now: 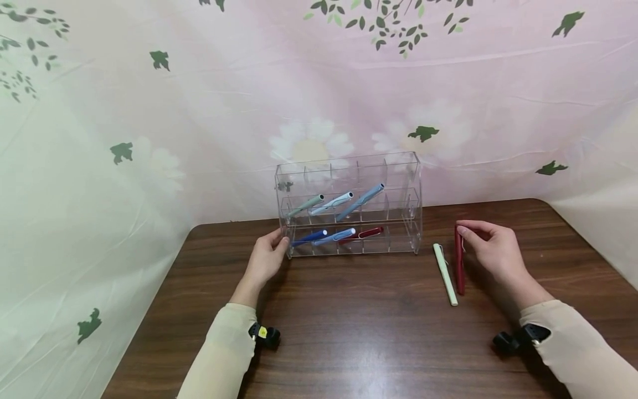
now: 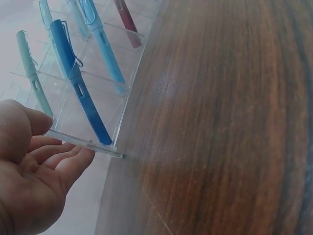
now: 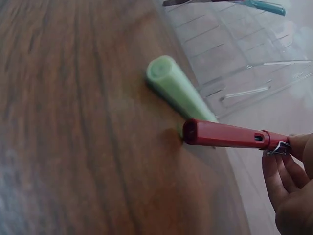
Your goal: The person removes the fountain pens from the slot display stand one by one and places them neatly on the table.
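Note:
A clear pen rack point(image 1: 351, 252) stands at the back of the table, with three pens leaning in its middle tier and three in its bottom tier. My left hand point(image 1: 266, 259) grips the rack's left side, thumb in front; in the left wrist view a dark blue pen point(image 2: 80, 88) and a pale green pen point(image 2: 34, 81) slant close by. To the right of the rack, my right hand point(image 1: 493, 249) pinches a dark red pen point(image 1: 459, 266) by its clip end, the other end pointing toward me. A light green pen point(image 1: 445, 274) lies on the table just left of it.
The brown wooden table point(image 1: 349, 321) ends at a patterned cloth backdrop point(image 1: 224, 122) behind the rack. The rack's top tier point(image 1: 344, 166) holds no pens. Bottom-tier pens include a light blue pen point(image 1: 334, 237) and a dark red one near the middle.

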### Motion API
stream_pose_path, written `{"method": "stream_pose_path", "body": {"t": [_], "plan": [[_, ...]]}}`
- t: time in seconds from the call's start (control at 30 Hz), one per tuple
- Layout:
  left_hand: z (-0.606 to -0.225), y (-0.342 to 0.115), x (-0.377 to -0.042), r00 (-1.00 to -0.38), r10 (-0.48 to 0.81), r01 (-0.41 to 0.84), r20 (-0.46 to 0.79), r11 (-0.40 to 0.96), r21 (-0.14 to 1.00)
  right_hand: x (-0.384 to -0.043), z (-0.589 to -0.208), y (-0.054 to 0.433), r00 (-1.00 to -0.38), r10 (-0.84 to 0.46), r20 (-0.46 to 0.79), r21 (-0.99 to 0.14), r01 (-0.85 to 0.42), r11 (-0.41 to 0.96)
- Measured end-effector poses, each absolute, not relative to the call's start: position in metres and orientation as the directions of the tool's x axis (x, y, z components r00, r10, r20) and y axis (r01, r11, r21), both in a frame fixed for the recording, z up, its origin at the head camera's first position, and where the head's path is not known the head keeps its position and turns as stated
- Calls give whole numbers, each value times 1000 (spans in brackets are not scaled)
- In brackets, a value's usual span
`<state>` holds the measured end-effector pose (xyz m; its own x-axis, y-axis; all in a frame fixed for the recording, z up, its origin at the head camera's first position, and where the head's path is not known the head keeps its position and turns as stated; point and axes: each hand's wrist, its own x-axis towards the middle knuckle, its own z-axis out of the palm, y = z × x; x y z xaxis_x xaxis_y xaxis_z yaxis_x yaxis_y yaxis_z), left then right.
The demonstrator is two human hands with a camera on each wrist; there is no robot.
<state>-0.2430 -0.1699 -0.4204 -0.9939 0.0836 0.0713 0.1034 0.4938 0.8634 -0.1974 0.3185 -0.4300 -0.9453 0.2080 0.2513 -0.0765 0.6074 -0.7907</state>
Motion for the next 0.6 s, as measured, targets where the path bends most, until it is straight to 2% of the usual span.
{"method": "stream_pose_path", "body": {"t": [0.2,0.6], "plan": [[-420,-169,-242,-993,83,109,78,492,864,-201,-439,319,-965,200,170,-815,-24,578],[-421,-170,-243,-993,84,112,81,494,862,-209,-453,320,-983,137,126,-727,2,686]]}}
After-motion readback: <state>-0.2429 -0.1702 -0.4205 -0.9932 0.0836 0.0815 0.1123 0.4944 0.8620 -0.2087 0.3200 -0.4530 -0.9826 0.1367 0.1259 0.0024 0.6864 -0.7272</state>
